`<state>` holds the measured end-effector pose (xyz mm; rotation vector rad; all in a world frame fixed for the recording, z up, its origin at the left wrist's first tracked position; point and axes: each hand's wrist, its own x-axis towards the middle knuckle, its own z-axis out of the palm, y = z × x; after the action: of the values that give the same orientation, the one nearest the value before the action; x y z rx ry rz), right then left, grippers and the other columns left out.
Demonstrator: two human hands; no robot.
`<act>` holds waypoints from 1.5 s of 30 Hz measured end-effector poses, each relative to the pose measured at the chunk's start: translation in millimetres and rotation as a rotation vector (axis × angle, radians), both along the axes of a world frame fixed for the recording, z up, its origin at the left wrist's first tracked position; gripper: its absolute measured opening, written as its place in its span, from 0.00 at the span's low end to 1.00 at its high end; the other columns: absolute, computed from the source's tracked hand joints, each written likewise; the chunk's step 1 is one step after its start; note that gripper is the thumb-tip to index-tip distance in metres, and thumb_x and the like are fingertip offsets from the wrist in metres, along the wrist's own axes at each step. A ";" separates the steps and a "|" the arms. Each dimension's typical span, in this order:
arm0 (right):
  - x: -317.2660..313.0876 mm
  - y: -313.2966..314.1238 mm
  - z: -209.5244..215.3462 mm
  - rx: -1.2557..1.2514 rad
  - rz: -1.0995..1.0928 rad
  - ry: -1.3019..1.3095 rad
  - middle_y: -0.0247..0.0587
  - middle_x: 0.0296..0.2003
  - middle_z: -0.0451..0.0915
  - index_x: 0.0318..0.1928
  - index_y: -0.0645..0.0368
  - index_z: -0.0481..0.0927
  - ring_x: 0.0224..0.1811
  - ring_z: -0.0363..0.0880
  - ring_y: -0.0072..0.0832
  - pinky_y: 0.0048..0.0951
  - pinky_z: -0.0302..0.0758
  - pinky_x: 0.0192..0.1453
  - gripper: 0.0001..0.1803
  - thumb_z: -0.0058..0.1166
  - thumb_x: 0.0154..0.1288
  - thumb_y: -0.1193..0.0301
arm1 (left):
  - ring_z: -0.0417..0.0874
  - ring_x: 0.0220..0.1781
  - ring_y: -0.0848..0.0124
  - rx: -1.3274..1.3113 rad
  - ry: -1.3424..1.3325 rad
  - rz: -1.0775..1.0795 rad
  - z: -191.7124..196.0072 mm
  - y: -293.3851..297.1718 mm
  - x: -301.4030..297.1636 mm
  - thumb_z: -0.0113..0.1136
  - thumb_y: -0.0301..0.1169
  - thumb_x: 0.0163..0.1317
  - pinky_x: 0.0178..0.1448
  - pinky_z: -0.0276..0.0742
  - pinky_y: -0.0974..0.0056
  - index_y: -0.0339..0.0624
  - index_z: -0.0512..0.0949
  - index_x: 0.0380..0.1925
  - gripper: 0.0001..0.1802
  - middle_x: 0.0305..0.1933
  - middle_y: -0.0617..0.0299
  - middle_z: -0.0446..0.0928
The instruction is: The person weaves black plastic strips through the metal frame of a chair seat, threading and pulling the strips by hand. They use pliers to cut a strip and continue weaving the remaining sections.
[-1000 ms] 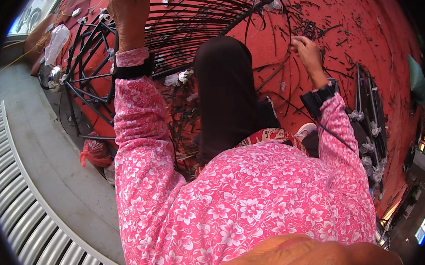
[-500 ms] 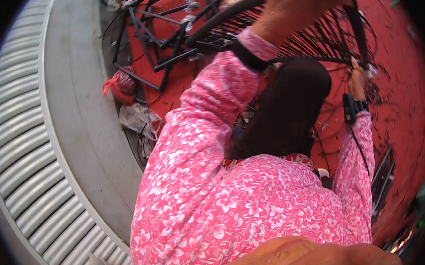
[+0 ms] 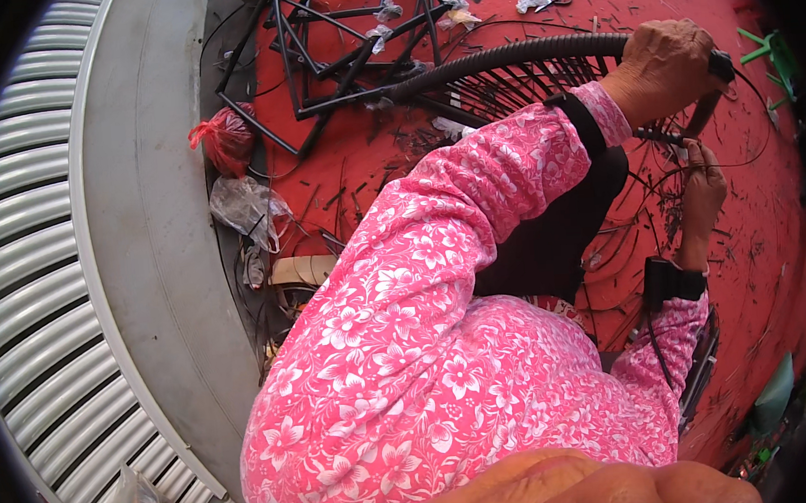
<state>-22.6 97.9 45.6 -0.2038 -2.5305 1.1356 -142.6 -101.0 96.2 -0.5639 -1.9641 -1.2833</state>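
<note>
A curved chair-like frame (image 3: 529, 53) is wrapped in dark rattan strip, with rows of parallel strands stretched across it. My left hand (image 3: 663, 70) is closed around the wrapped rim near its right end. Just below, my right hand (image 3: 703, 191) is closed, its fingertips pinched at the end of the frame's lower bar. A thin dark strand (image 3: 750, 161) runs out from these fingers and loops up to the right. My left forearm hides part of the woven area.
Bare black tube frames (image 3: 318, 103) lie beyond on the red floor (image 3: 758, 255), among scattered dark offcuts. A red bag (image 3: 227, 142) and a clear plastic bag (image 3: 247, 206) sit beside the grey ledge (image 3: 157, 213). Green objects (image 3: 773, 57) stand at the far right.
My left hand has moved right and down with the rim, and the frame has tilted lower. My right hand has shifted slightly down and right.
</note>
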 end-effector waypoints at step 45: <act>180.5 31.1 -146.2 -0.626 -0.078 -0.932 0.34 0.37 0.85 0.52 0.62 0.85 0.32 0.81 0.23 0.26 0.77 0.35 0.22 0.62 0.66 0.57 | 0.84 0.36 0.61 -0.064 -0.232 -0.318 -74.7 -116.6 -72.2 0.68 0.46 0.65 0.43 0.77 0.59 0.39 0.80 0.43 0.21 0.35 0.54 0.84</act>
<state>157.9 129.0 -100.6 -1.2239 -2.6923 2.1351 -214.8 -217.5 21.5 -0.8158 -2.1743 -1.5414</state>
